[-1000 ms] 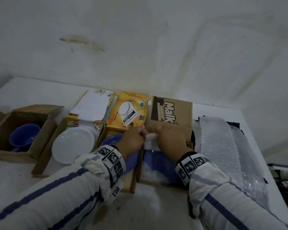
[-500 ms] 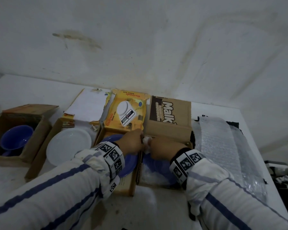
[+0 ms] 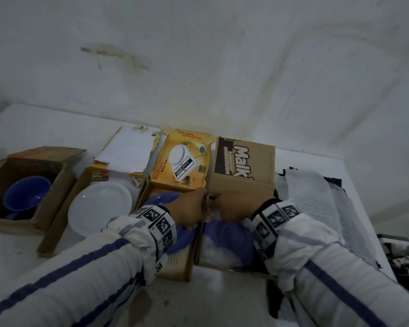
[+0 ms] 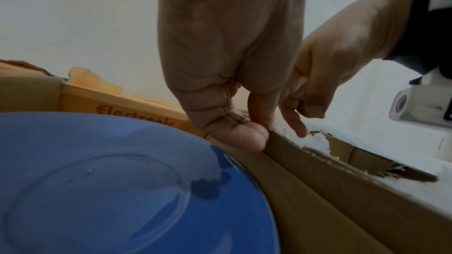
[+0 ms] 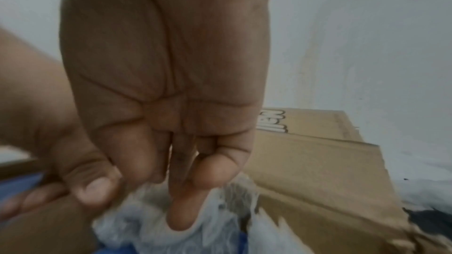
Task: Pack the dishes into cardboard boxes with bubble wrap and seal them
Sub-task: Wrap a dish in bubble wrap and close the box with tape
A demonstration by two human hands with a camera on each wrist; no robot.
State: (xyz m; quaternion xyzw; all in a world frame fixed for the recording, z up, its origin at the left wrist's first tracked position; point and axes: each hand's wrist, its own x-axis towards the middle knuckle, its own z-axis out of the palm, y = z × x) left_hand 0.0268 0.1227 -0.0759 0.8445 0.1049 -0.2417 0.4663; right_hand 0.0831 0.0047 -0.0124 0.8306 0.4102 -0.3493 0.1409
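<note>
Far left on the desk (image 3: pixel 45 119): open brown box (image 3: pixel 40 208) with a blue bowl (image 3: pixel 26 197) in it. Next: box with a white plate (image 3: pixel 99 206). Then the yellow scale box (image 3: pixel 184 161), a bare blue plate (image 3: pixel 165 199) lying in it.

Left hand (image 3: pixel 191 208): arm reaches in from lower left, hand over that plate, fingers pointing down. Left wrist view: thumb and fingers pinch the top edge of the cardboard wall (image 4: pixel 318 163) between the two boxes.

Right hand (image 3: pixel 234 207): just beside the left, nearly touching, fingers curled downward. Right wrist view: fingertips (image 5: pixel 181 217) pinch bunched bubble wrap (image 5: pixel 215 225) and push it down.

That is in the chocolate box (image 3: pixel 243 175), where a second blue plate (image 3: pixel 232 237) sits with wrap around it.

Far right: a loose bubble wrap sheet (image 3: pixel 316 208) lies flat on the desk.
</note>
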